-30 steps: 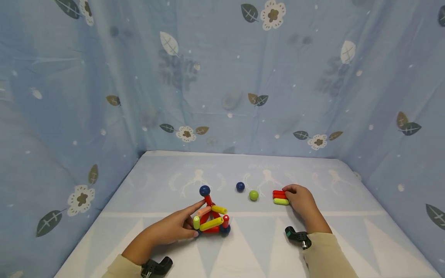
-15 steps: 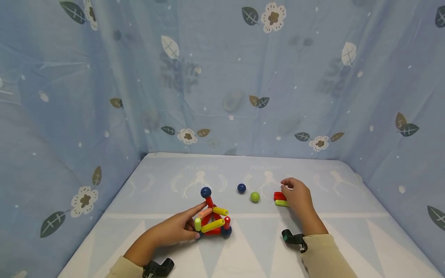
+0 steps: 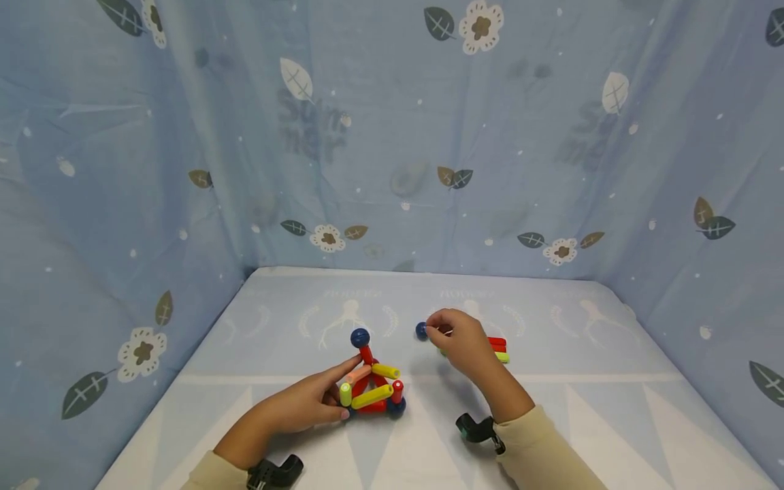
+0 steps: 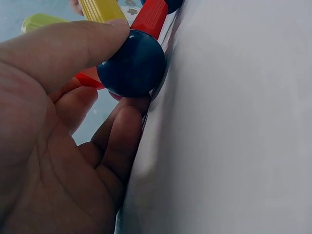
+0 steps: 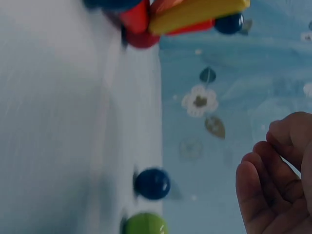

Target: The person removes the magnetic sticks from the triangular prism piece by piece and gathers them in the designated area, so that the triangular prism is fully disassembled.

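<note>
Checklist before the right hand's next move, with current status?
1. Left hand holding structure: ok, at a lower ball.
2. Top ball attached: ok, it sits on a red stick.
3. Right hand empty: ok, nothing shows in it.
4. Loose blue ball grasped: not ok, the right wrist view shows it apart from that hand.
5. Spare sticks unobstructed: not ok, partly hidden in the head view.
6. Joints firm: cannot tell.

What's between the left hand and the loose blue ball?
In the head view, the stick model held by the left hand, then bare cloth to the blue ball.
</note>
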A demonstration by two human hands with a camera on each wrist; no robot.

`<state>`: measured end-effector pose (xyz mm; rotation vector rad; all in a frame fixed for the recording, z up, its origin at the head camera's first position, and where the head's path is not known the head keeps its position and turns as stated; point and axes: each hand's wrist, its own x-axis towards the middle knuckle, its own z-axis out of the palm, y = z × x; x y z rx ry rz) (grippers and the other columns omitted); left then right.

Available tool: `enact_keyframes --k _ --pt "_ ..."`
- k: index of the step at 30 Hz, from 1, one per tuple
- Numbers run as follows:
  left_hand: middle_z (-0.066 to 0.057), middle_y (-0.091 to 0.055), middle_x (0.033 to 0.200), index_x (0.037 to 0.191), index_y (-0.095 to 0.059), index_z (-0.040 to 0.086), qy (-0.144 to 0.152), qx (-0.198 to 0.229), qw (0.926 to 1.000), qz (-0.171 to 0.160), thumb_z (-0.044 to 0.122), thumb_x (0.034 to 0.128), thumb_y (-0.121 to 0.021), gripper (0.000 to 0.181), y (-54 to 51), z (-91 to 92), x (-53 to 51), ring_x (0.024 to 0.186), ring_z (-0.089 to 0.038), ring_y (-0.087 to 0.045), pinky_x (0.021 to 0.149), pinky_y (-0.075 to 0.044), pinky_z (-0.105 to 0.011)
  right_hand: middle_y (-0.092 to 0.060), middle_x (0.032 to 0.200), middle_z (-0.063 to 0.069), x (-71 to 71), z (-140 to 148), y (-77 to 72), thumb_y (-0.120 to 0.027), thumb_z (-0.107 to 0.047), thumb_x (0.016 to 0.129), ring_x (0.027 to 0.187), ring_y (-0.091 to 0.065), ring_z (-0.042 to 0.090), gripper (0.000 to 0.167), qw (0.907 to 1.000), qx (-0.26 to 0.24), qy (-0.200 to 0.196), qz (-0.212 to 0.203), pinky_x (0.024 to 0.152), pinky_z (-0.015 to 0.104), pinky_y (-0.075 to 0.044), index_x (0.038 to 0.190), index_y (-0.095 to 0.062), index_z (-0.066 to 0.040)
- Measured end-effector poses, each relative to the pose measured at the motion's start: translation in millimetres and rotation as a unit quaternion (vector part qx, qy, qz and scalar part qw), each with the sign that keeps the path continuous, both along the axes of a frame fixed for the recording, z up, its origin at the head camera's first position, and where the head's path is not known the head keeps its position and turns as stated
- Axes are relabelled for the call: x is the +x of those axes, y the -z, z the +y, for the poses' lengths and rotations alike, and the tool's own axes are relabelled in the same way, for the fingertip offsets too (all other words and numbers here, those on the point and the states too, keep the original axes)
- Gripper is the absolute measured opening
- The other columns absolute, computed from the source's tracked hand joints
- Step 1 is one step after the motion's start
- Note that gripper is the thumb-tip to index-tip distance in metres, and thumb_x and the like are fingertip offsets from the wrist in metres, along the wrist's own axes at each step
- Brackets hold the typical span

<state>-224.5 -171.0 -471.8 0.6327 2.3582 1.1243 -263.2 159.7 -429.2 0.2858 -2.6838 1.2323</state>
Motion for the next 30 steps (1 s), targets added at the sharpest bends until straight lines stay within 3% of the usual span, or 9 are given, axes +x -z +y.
enact_keyframes --k 5,9,17,21,25,30 --pt "-0.002 -0.065 0.108 0.166 -0.024 0.042 0.004 0.002 1.0 0.0 0.026 0.0919 -0.083 0.096 2.5 -1.1 2.3 0.091 -0.02 -0.062 0.073 -0.055 -0.03 -0.068 0.092 -0.01 4.7 -27.4 -7.1 -0.074 -0.023 0.099 0.086 -0.064 0.014 0.006 0.9976 0.01 -0.068 0.008 0.075 0.03 -0.057 0.105 -0.075 -0.022" --pt "-0.002 -0.064 0.103 0.165 -0.026 0.043 0.002 0.0 1.0 0.007 0.027 0.0912 -0.084 0.095 4.6 -1.4 3.8 0.089 -0.02 -0.061 0.072 -0.054 -0.03 -0.068 0.094 -0.01 6.9 -43.5 -11.3 -0.073 -0.025 0.1 0.086 -0.064 0.012 0.009 0.9947 0.01 -0.102 0.014 0.074 0.028 -0.058 0.107 -0.075 -0.02" --pt "-0.001 -0.066 0.107 0.166 -0.024 0.042 0.013 0.01 0.9998 0.008 0.027 0.0927 -0.082 0.095 9.0 -0.3 3.9 0.09 -0.02 -0.063 0.072 -0.055 -0.03 -0.071 0.104 -0.007 10.4 -64.0 -16.9 -0.072 -0.024 0.1 0.094 -0.067 0.012 0.01 0.9891 -0.001 -0.145 0.022 0.082 0.03 -0.06 0.11 -0.074 -0.022" --pt "-0.002 -0.066 0.111 0.166 -0.023 0.042 0.019 0.008 0.9996 0.02 0.028 0.0935 -0.081 0.094 9.3 1.8 2.1 0.089 -0.019 -0.062 0.073 -0.055 -0.029 -0.07 0.121 -0.003 10.5 -69.4 -17.9 -0.075 -0.026 0.099 0.107 -0.068 0.016 0.026 0.9865 -0.005 -0.164 -0.005 0.091 0.035 -0.06 0.124 -0.072 -0.021" --pt "-0.005 -0.061 0.136 0.166 -0.021 0.045 0.022 0.011 0.9995 0.022 0.027 0.0941 -0.081 0.095 10.0 1.2 2.4 0.09 -0.018 -0.063 0.074 -0.055 -0.029 -0.058 0.146 -0.006 8.1 -73.0 -18.0 -0.075 -0.033 0.099 0.125 -0.063 0.02 0.048 0.9762 0.027 -0.21 -0.044 0.098 0.041 -0.057 0.145 -0.061 -0.03" --pt "-0.005 -0.06 0.137 0.165 -0.018 0.049 0.02 0.012 0.9993 0.029 0.028 0.0941 -0.081 0.097 12.1 -0.3 4.7 0.087 -0.017 -0.063 0.072 -0.055 -0.029 -0.047 0.159 -0.01 4.7 -79.6 -13.5 -0.068 -0.039 0.102 0.135 -0.056 0.021 0.058 0.9605 0.07 -0.262 -0.062 0.108 0.047 -0.051 0.156 -0.048 -0.038"
